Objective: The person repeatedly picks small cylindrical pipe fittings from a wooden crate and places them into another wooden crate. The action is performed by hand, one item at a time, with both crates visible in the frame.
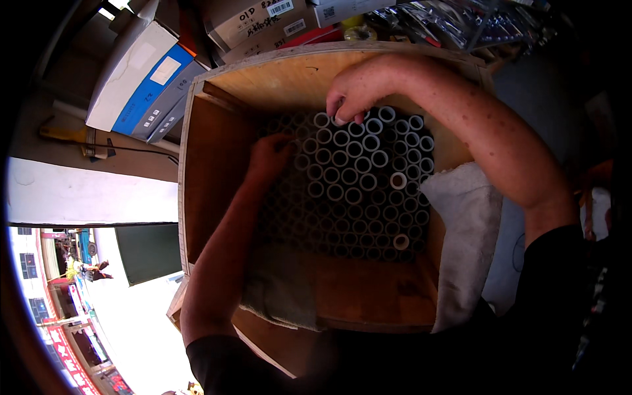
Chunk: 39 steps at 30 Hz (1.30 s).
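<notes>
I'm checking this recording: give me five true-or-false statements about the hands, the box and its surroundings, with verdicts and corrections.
1. The person's bare right hand is at the far rows of round, hollow, pale-rimmed tubes. True.
2. The bare left hand is outside the light-brown wooden box. False: it reaches into the box.
3. A pale grey cloth hangs over the box's right side. True.
4. The tubes' open ends are turned away from the camera. False: they face it.
5. A white-and-blue cardboard carton stands left of the wooden box. True.
</notes>
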{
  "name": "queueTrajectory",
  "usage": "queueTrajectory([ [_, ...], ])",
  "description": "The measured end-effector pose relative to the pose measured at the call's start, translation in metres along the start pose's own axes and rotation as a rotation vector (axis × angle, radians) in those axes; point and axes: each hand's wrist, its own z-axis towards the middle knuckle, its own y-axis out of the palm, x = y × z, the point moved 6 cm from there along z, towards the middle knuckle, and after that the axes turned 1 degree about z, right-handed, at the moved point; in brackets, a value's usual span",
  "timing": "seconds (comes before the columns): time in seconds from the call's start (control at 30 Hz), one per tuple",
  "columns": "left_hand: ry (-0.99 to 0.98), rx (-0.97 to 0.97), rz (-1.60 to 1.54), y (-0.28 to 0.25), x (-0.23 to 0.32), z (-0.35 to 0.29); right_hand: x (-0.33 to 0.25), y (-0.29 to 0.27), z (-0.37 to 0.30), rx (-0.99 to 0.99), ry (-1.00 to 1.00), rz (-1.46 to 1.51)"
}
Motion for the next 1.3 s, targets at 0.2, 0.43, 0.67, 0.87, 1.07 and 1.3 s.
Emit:
queueTrajectory([
  [0.2, -0.033, 0.184, 0.107, -0.017, 0.003, 0.006, -0.003, -0.001, 0.002, 0.006, 0.017, -0.074],
  [0.43, -0.012, 0.073, -0.061, 0.006, 0.007, 0.021, -0.003, 0.000, 0.002, 0.002, 0.045, -0.079],
  [0.67, 0.076, 0.037, -0.083, 0.019, 0.009, 0.019, -0.002, 0.000, 0.000, 0.010, 0.056, -0.069],
  [0.87, 0.063, -0.098, -0.207, 0.022, 0.014, 0.019, 0.000, 0.001, 0.003, -0.002, 0.037, -0.076],
  [1.07, 0.001, -0.172, -0.246, 0.019, 0.023, 0.018, 0.004, -0.001, 0.001, 0.021, 0.042, -0.057],
  [1.3, 0.032, -0.065, -0.493, -0.050, 0.076, 0.007, -0.002, 0.003, 0.021, -0.096, -0.068, -0.054],
])
